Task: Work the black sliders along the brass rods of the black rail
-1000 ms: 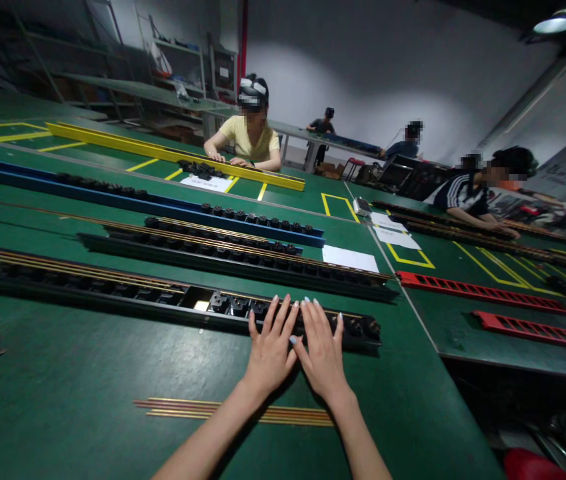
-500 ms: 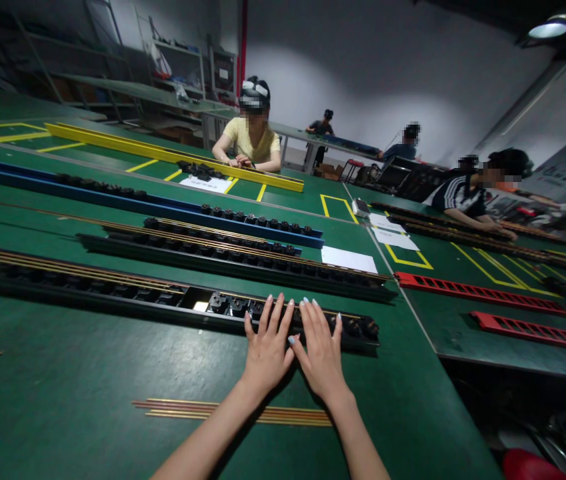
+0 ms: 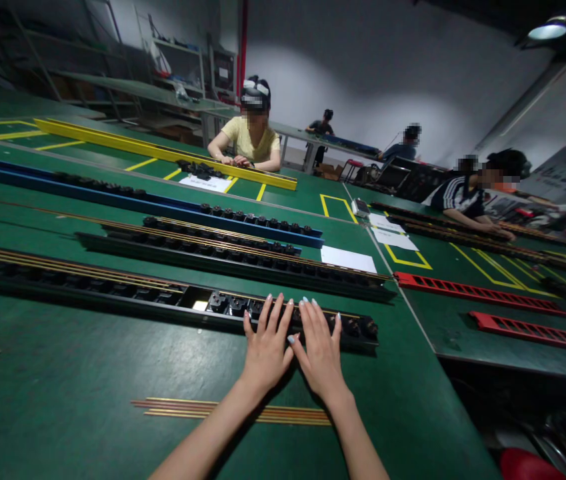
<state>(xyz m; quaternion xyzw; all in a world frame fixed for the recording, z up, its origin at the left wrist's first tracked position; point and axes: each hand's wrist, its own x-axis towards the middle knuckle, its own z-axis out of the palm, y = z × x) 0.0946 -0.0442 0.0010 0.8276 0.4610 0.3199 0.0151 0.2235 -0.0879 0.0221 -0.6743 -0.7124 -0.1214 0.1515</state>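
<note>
My left hand (image 3: pixel 269 347) rests with fingers spread over the right part of a long black channel rail (image 3: pixel 127 303). Beside it, my right hand (image 3: pixel 320 347) lies flat on the same rail, its fingers stretched out and the thumbs close together. Black socket-like modules (image 3: pixel 227 304) sit in the rail, partly hidden under my fingers. Thin brass-coloured strips (image 3: pixel 87 270) run along the rail's left part, and a square gap with a bright patch shows left of the modules. Several loose copper and brass strips (image 3: pixel 183 408) lie on the table below my forearms.
Behind are another black rail (image 3: pixel 243 263), a blue rail (image 3: pixel 163 208) and a yellow rail (image 3: pixel 163 153). Two red slotted rails (image 3: pixel 483 292) lie to the right. A co-worker (image 3: pixel 253 140) sits opposite; another person (image 3: pixel 467 200) leans over rails at right. Paper (image 3: pixel 347 259) lies behind my hands.
My hands stay in place on the rail. The yellow rail across the table has shifted slightly to the left.
</note>
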